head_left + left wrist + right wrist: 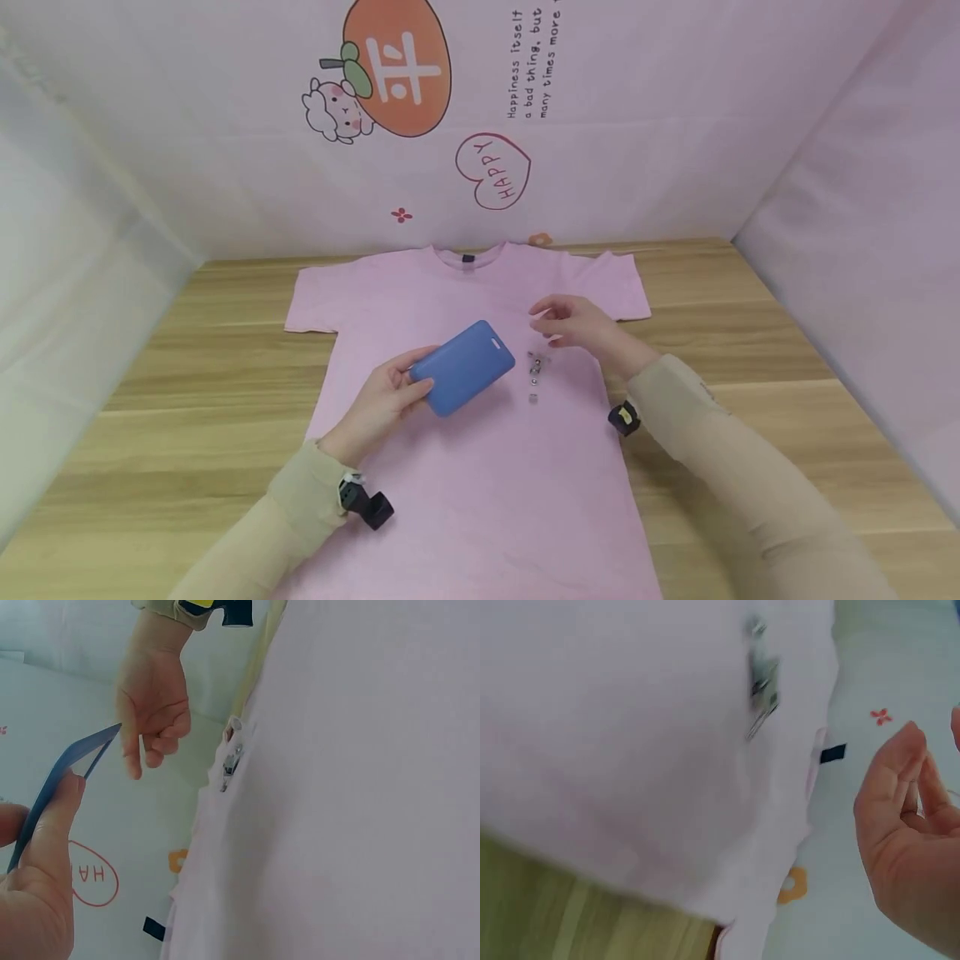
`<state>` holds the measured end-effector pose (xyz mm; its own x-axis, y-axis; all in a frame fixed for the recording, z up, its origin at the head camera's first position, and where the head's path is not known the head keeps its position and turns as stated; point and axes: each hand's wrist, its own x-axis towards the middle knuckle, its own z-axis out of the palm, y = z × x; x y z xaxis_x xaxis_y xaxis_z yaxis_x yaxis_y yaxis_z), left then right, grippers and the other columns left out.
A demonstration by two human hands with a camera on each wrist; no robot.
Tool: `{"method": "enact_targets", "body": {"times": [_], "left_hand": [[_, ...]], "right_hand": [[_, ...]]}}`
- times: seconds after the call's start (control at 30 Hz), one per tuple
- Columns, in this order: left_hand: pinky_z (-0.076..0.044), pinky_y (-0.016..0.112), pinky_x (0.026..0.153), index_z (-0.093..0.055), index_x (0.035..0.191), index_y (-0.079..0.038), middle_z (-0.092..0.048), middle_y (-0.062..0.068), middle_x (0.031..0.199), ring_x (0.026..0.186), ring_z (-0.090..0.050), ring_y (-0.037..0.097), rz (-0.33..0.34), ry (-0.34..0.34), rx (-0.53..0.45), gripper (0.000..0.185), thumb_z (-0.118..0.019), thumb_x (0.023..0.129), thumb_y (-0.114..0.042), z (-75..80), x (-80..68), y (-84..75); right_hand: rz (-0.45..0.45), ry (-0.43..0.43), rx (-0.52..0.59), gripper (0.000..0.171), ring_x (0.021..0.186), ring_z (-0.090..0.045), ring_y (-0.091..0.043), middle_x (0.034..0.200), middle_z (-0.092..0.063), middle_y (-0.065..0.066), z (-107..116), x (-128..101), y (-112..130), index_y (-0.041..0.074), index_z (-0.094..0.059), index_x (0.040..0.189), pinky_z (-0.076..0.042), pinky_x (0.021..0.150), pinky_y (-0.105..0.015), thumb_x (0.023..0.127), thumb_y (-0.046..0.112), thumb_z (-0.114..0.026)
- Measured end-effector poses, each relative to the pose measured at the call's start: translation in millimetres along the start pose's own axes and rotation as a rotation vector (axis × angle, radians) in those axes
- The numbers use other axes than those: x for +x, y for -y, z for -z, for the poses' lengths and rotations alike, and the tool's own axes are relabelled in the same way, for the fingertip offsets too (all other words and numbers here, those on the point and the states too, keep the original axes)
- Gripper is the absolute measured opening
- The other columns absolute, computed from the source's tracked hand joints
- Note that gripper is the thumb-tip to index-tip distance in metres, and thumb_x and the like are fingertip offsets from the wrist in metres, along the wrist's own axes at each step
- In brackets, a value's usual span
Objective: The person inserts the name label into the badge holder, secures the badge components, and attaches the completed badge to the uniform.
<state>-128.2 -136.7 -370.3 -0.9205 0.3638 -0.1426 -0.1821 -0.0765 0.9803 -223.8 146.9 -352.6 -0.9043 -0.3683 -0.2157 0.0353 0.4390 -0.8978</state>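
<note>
The left hand (378, 404) pinches a blue badge holder (464, 367) above the spread pink T-shirt (480, 467), its metal clip (536, 364) lying unattached nearby, beside the empty, loosely curled right hand (577, 327).

Wooden table (750, 350), pink backdrop (675, 125) with orange sticker (397, 62).
</note>
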Motion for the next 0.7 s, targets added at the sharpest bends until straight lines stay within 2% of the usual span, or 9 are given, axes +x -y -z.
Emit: {"method": "enact_targets", "body": {"times": [0.1,0.2,0.33,0.43,0.6,0.7], "left_hand": [[-0.047,0.022,0.095,-0.025,0.146,0.005,-0.028,0.026,0.150,0.134,-0.035,0.033,0.002,-0.009,-0.003,0.054,-0.042,0.094,0.008,2.7,-1.1,1.7],[-0.046,0.023,0.096,-0.024,0.146,0.005,-0.027,0.026,0.150,0.135,-0.033,0.034,0.004,-0.015,-0.011,0.054,-0.041,0.095,0.008,4.6,-2.4,2.6],[-0.043,0.026,0.100,-0.024,0.146,0.005,-0.023,0.026,0.152,0.138,-0.029,0.035,0.016,-0.022,-0.013,0.054,-0.040,0.095,0.008,6.8,-5.3,1.8],[-0.043,0.027,0.100,-0.023,0.146,0.005,-0.022,0.027,0.152,0.138,-0.028,0.035,0.024,-0.025,-0.001,0.054,-0.040,0.095,0.008,8.4,-7.3,1.9],[-0.047,0.021,0.094,-0.023,0.146,0.006,-0.025,0.027,0.150,0.135,-0.032,0.035,0.014,-0.023,0.006,0.054,-0.040,0.095,0.009,10.6,-9.0,2.3],[-0.047,0.021,0.094,-0.022,0.146,0.007,-0.026,0.027,0.150,0.135,-0.032,0.035,0.010,-0.020,-0.002,0.054,-0.040,0.094,0.009,11.3,-9.9,2.2]], "right_hand": [[-0.018,0.016,-0.077,0.038,0.084,-0.056,-0.014,0.090,-0.055,-0.003,5.7,3.3,-5.7,-0.006,-0.051,0.124,-0.055,0.083,-0.032,0.091,0.010,-0.061],[-0.036,0.068,-0.176,0.039,0.086,-0.057,-0.017,0.098,-0.057,-0.009,8.3,6.9,-10.4,-0.003,-0.053,0.124,-0.054,0.083,-0.032,0.089,0.012,-0.063],[-0.026,0.130,-0.333,0.039,0.085,-0.059,-0.018,0.105,-0.060,-0.015,8.4,13.3,-16.7,0.001,-0.055,0.122,-0.052,0.076,-0.028,0.088,0.016,-0.065],[-0.015,0.150,-0.400,0.039,0.077,-0.057,-0.017,0.099,-0.062,-0.013,7.4,17.4,-22.4,0.001,-0.055,0.120,-0.049,0.068,-0.025,0.086,0.016,-0.068],[0.003,0.165,-0.427,0.038,0.065,-0.051,-0.013,0.082,-0.059,-0.005,5.7,20.3,-26.1,-0.001,-0.055,0.117,-0.044,0.059,-0.023,0.084,0.013,-0.069],[0.024,0.173,-0.465,0.038,0.065,-0.050,-0.012,0.079,-0.059,-0.003,3.2,21.4,-24.4,0.000,-0.056,0.115,-0.043,0.060,-0.023,0.083,0.013,-0.070]]}}
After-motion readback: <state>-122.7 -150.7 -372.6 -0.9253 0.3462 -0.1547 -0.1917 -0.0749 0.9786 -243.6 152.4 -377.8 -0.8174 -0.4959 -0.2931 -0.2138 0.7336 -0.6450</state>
